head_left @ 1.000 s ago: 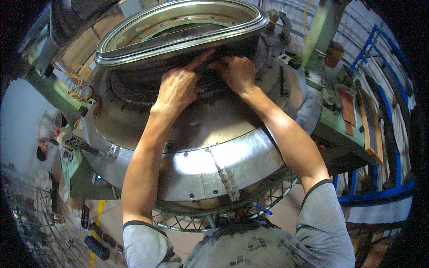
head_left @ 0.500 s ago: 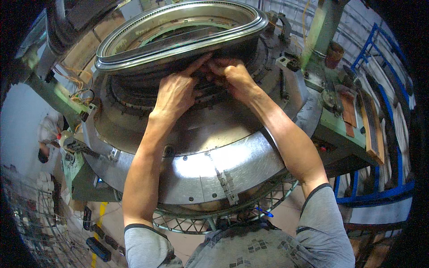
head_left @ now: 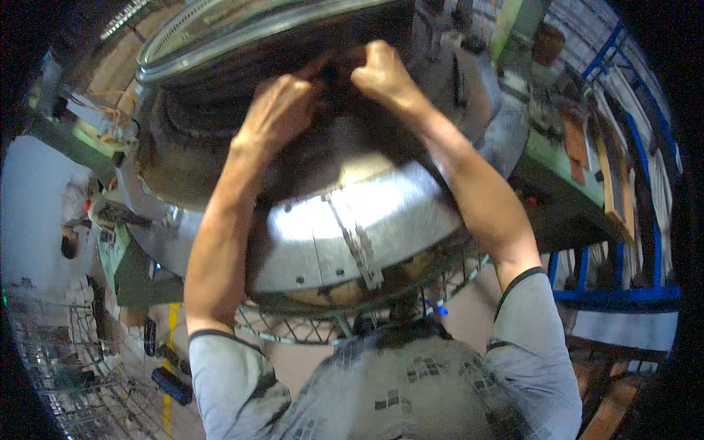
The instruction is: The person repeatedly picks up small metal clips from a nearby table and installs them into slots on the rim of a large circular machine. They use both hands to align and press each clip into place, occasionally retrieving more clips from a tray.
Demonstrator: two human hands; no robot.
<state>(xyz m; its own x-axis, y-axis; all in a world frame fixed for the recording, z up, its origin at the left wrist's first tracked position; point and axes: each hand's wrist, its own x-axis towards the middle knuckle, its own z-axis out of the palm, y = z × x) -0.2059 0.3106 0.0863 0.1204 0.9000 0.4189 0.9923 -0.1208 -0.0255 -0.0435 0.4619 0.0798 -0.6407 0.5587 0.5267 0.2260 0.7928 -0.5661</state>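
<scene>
A large round metal assembly (head_left: 191,176) fills the space in front of me, with a raised ring (head_left: 257,45) standing on it. Both my hands reach in close together under the ring's near side, where the shadow is deep. My left hand (head_left: 279,110) has curled fingers, and its index finger points toward the right hand. My right hand (head_left: 383,77) is closed, knuckles up, its fingertips turned inward. What the fingers hold, if anything, is lost in shadow and blur. Below my hands the polished flange (head_left: 293,253) catches bright light, and a metal bracket (head_left: 359,253) is fixed across it.
Green frame beams (head_left: 561,172) flank the assembly. On the right stands a blue rack (head_left: 631,301) with pale long bundles, near a wooden board (head_left: 612,176). Another person (head_left: 73,209) is at the far left. A dark blue case (head_left: 172,385) lies on the floor by a yellow line.
The view has shifted, so the ring sits higher and partly out of the picture. My hands have moved slightly apart and up in the picture; the right hand's fingers look more tightly curled.
</scene>
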